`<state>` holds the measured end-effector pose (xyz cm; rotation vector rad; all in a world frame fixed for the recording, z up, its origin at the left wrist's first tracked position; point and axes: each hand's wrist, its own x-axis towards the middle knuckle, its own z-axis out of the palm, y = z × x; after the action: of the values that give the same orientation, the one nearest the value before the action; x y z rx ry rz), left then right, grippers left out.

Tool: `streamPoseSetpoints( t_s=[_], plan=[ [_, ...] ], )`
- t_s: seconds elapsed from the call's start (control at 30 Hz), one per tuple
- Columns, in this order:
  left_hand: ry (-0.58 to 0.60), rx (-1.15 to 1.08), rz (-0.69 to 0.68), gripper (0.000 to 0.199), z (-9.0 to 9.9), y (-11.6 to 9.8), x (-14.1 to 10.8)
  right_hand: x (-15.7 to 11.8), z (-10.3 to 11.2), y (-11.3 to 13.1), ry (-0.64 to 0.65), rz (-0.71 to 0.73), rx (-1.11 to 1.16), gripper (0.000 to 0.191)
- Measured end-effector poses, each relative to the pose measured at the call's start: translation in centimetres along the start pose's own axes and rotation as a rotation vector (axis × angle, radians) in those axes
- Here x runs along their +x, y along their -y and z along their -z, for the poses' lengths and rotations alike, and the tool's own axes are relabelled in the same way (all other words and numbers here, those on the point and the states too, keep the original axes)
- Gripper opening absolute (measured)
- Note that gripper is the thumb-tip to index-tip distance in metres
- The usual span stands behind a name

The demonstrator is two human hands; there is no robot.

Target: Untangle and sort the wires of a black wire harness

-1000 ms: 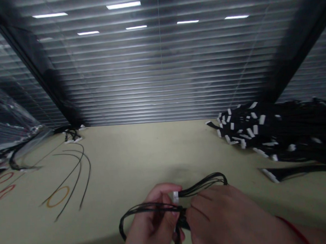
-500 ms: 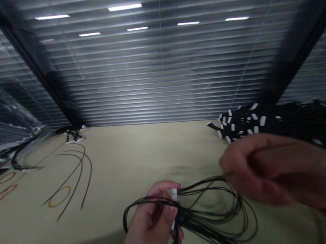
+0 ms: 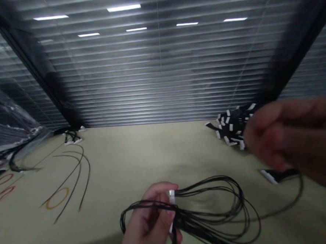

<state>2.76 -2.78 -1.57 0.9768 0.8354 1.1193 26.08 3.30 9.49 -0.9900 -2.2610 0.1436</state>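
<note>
Left hand (image 3: 148,222) clenched on a bundle of thin black wires (image 3: 198,223) at the near side of the pale tabletop (image 3: 126,161), right hand (image 3: 291,136) too blurred to show its grip, loose loops liable to knot or snag the far-right wire heap (image 3: 231,127) if tugged.

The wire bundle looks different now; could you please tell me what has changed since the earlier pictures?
The right hand has moved up and rightward, and the wires have spread into wide loops across the table. The left hand keeps its hold on the white connector; the cable pile stays put.
</note>
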Motion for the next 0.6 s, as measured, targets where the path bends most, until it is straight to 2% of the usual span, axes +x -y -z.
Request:
streamPoseSetpoints(
  t_s=[0.07, 0.1, 0.23, 0.33, 0.6],
  plan=[
    [-0.001, -0.009, -0.017, 0.029, 0.0, 0.0, -0.1, -0.5, -2.1, 2.2, 0.106, -0.043, 0.140, 0.013],
    [0.009, -0.011, -0.033, 0.027, 0.0, -0.1, -0.1, -0.8, -3.2, 3.1, 0.134, -0.054, 0.165, 0.013],
    [0.022, -0.020, -0.074, 0.023, 0.0, -0.1, -0.2, -2.2, -6.5, 4.9, 0.047, 0.065, -0.012, 0.012],
    [0.014, -0.040, -0.086, 0.020, 0.0, -0.1, -0.2, -2.8, -7.1, 4.7, 0.034, 0.107, -0.048, 0.014],
    [0.016, -0.056, -0.080, 0.019, 0.0, 0.0, -0.2, -2.5, -7.2, 4.7, 0.054, 0.080, -0.077, 0.017]
  ],
)
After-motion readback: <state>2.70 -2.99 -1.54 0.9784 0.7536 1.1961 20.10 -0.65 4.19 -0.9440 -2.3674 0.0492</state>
